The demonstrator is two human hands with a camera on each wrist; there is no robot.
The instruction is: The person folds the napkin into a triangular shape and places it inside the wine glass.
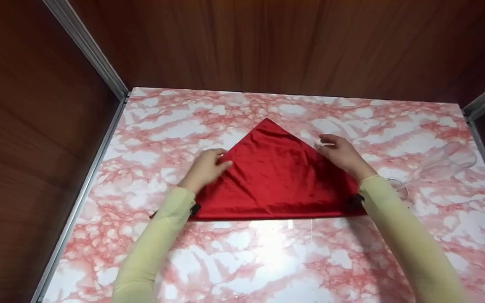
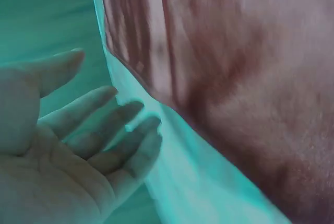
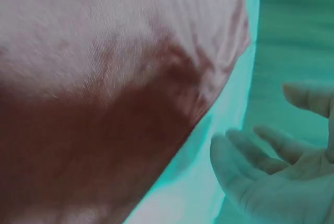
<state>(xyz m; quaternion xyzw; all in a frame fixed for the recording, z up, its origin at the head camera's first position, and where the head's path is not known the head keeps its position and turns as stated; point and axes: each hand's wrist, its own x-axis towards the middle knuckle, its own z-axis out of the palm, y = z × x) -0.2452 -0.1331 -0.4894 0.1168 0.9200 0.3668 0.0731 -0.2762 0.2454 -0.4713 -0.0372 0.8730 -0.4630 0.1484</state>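
Lying as a triangle on the middle of the worktop (image 1: 234,269), a red cloth (image 1: 267,176) points its tip toward the back panel (image 1: 267,46) and turns its long straight edge toward the person. Soft creases run across its shiny face, and a darker shadow covers its right part. The left hand (image 1: 206,168) is at the left sloping edge, its fingers loose and slightly bent, with the thumb over the cloth in the head view; it grasps nothing, and the left wrist view shows its fingertips just beside the edge, palm bare. The right hand (image 1: 343,155) is at the right sloping edge, likewise released, its thumb and fingers spread apart and gently bent; the right wrist view shows a gap between its fingers and the cloth. Both arms wear pale yellow sleeves (image 1: 402,231), and a small black piece (image 1: 195,208) shows under each wrist. The cloth's left corner peeks out past the left sleeve, while the right corner is hidden by the other. To the right of the right arm, a clear glass (image 1: 449,160) lies on the worktop, whose surface has a red and white marbled pattern. Dark brown wood panels with metal strips (image 1: 89,46) at the corners enclose the worktop.
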